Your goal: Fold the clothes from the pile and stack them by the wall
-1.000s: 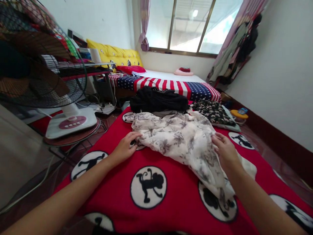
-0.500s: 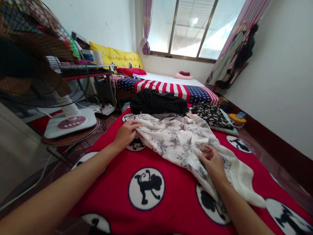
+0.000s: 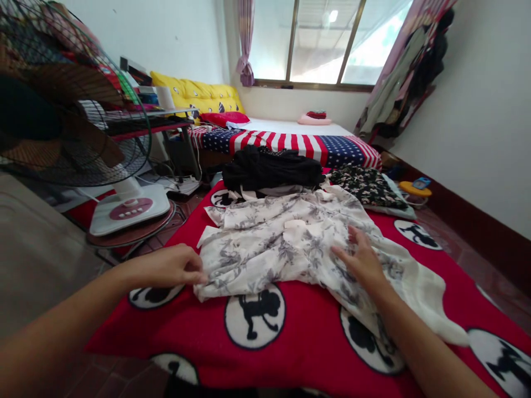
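A thin white garment with a grey flower print (image 3: 265, 243) lies spread and wrinkled across a red blanket with black-and-white monkey circles (image 3: 307, 337). At its near left corner, my left hand (image 3: 180, 265) pinches the edge of the cloth between thumb and fingers. My right hand (image 3: 363, 260) rests over the garment's right half with its fingers apart. A plain white section (image 3: 427, 293) of the same garment trails out beyond my right wrist.
Behind the garment sit a heap of black clothes (image 3: 269, 168) and a folded black floral cloth (image 3: 369, 188). A standing fan (image 3: 124, 207) is on a stool at left. Farther back is a bed with a striped, starred cover (image 3: 277, 143). Clothes (image 3: 398, 88) hang on the right.
My left hand has drawn the garment's left part toward me and to the left, so it lies wider. My right hand has stayed over the right half, its fingers more spread.
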Tool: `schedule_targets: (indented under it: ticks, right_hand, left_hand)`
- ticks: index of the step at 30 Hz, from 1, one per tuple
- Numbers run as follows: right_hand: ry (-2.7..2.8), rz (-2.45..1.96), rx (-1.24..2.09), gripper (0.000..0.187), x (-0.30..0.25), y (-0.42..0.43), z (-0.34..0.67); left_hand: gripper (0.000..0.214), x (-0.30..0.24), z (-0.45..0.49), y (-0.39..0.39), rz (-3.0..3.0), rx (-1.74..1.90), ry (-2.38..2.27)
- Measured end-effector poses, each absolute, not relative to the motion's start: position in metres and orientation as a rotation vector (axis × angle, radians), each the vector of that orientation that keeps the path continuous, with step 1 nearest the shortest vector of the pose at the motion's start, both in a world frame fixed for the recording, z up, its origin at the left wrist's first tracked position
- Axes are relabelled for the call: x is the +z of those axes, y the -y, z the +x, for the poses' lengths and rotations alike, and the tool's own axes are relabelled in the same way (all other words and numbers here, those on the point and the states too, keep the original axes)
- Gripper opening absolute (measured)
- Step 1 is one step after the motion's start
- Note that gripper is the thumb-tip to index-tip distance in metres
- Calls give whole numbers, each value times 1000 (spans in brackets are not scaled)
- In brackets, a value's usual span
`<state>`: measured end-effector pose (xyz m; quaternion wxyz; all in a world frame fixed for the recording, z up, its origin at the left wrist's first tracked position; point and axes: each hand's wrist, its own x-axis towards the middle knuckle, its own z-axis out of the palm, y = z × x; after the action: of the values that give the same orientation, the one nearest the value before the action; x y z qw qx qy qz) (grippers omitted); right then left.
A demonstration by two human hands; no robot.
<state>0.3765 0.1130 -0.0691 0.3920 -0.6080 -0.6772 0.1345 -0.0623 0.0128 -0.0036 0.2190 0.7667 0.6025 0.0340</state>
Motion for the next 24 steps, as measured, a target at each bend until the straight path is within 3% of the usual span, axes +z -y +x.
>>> schedule_targets:
  ticks: [4, 7, 9, 12, 16, 20, 24]
  right_hand:
    - [1819, -1578, 334, 88, -66, -124, 359]
    - [1826, -1523, 437, 60, -61, -117, 352]
    - [1789, -1429, 399, 38, -56, -107, 356]
    - [1725, -1370, 391, 25, -45, -87, 372]
    - [1911, -1355, 851, 15, -25, -69, 395]
    - [2239, -1267, 1469, 15, -14, -64, 391]
    - [2135, -1239, 1667, 43, -30, -69, 368]
  left_hand:
    - [47, -26, -63, -45, 2067, 431, -2037]
    - [67, -43, -52, -56, 2042, 612, -2090]
    - [52, -47, -44, -53, 2098, 584, -1983]
    - [24, -36, -40, -35, 2126, 374, -1786]
    - [18, 5, -64, -16, 1957, -61, -1431]
    - [25, 28, -94, -32, 1859, -235, -1544]
    - [60, 15, -86, -77, 1993, 250, -2107]
